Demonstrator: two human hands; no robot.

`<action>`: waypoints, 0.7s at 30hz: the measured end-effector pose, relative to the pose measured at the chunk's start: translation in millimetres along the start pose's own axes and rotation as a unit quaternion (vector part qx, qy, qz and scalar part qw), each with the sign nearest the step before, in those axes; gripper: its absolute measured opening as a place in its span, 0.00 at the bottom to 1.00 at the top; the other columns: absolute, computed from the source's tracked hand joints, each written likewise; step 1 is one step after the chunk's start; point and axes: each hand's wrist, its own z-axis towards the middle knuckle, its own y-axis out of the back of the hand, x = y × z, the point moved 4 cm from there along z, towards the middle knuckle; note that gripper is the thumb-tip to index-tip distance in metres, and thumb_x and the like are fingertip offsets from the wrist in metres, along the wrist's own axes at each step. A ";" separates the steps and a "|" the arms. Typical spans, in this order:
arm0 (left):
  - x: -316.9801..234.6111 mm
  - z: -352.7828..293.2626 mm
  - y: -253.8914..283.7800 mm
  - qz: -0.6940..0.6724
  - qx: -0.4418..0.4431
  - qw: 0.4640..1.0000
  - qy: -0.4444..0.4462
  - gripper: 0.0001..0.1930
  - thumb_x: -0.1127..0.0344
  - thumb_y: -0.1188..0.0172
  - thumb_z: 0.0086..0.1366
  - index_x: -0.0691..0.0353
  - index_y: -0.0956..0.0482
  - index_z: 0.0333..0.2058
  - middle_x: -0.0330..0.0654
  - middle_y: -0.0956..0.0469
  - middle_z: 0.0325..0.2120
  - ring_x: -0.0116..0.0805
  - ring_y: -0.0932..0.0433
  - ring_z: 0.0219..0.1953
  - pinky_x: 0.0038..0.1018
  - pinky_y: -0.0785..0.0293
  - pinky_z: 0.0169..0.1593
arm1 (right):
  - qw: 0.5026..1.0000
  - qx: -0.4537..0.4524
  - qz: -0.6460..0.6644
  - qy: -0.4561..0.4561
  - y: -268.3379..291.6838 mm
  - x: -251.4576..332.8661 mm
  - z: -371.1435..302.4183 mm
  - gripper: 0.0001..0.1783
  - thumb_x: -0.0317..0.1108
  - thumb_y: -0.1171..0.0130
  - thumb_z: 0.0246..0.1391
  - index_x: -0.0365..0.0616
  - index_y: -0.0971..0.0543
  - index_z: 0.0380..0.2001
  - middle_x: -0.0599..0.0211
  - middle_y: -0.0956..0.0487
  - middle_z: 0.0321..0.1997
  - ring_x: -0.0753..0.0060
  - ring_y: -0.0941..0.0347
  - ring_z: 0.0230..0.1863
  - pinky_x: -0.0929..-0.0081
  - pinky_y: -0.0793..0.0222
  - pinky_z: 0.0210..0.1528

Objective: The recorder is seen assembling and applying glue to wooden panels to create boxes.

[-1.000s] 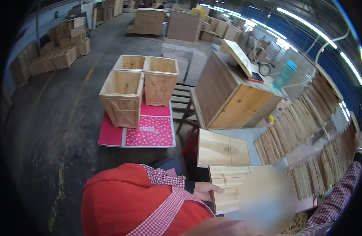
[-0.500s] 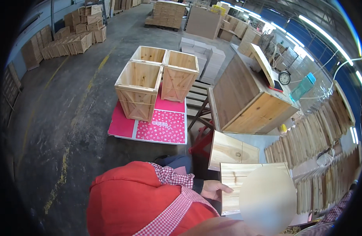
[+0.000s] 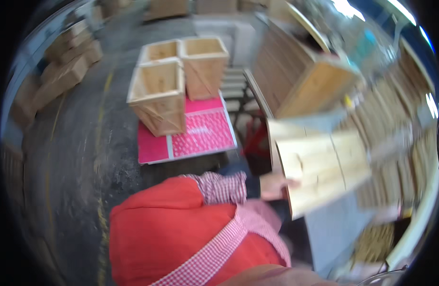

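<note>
My left hand (image 3: 275, 185), in a red sleeve with a checked cuff, grips the left edge of a pale wooden panel (image 3: 319, 171). Its thumb lies on top and the other fingers are hidden beneath. The panel is made of joined boards with a dark seam, and it is tilted above the grey worktop (image 3: 336, 233). Behind it, partly covered, lies a second wooden panel (image 3: 282, 127). My right hand is out of sight. Motion blurs much of the picture.
Three wooden planter boxes, one in front (image 3: 157, 100), stand on a pink patterned board (image 3: 202, 136) to the left. A large wooden box (image 3: 319, 88) sits beyond the panels. Rows of stacked wooden slats (image 3: 383, 117) line the right side. Cartons (image 3: 62, 76) stand far left.
My left hand and the panel have moved up and away from me, and the panel has turned. More worktop shows in front of it. The whole view has shifted and blurred.
</note>
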 end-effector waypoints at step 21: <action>-11.3 7.1 12.7 0.415 -0.091 0.902 -0.071 0.28 0.77 0.44 0.61 0.67 0.43 0.59 0.49 0.34 0.55 0.38 0.30 0.55 0.32 0.29 0.55 | 0.589 0.637 -0.315 -0.384 -5.5 153.8 -257.6 0.30 0.32 0.40 0.46 0.45 0.31 0.56 0.58 0.35 0.64 0.52 0.44 0.66 0.54 0.49 0.65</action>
